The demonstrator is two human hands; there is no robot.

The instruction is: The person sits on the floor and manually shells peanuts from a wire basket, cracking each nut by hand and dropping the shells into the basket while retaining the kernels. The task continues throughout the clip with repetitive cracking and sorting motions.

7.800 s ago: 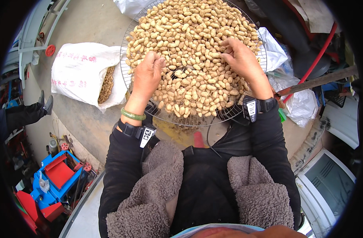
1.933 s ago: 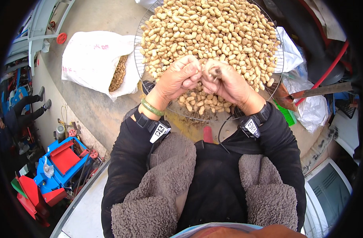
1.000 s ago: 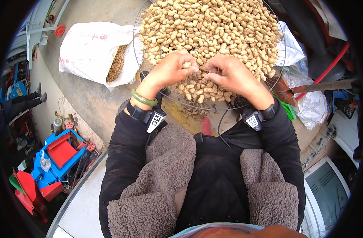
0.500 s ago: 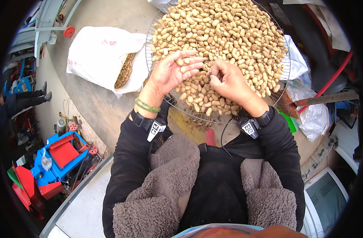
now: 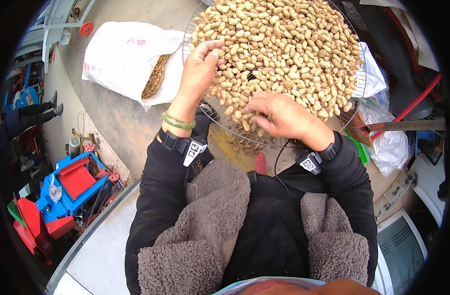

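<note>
A heap of unshelled peanuts (image 5: 289, 59) covers a round wire rack (image 5: 360, 88) in front of me. At the heap's left side, my left hand (image 5: 198, 69) is raised with its fingers curled inward, closed on a few peanuts (image 5: 218, 51) that show partly at the fingertips. My right hand (image 5: 284, 115) hovers low over the near edge of the heap. Its fingers reach left with the thumb apart from them, and I see nothing held there. A small dark gap shows between the peanuts, just above the right fingertips.
Left of the rack lies a white woven sack (image 5: 131, 59), its mouth showing more peanuts. A blue and red machine (image 5: 77, 182) stands at lower left. Plastic bags (image 5: 389, 147) and a red pole (image 5: 412, 103) are at right. Another person's legs (image 5: 35, 115) show at far left.
My left hand has turned from an open palm holding peanuts to curled fingers, moving up and left. My right hand has moved down a little, its pinch loosened.
</note>
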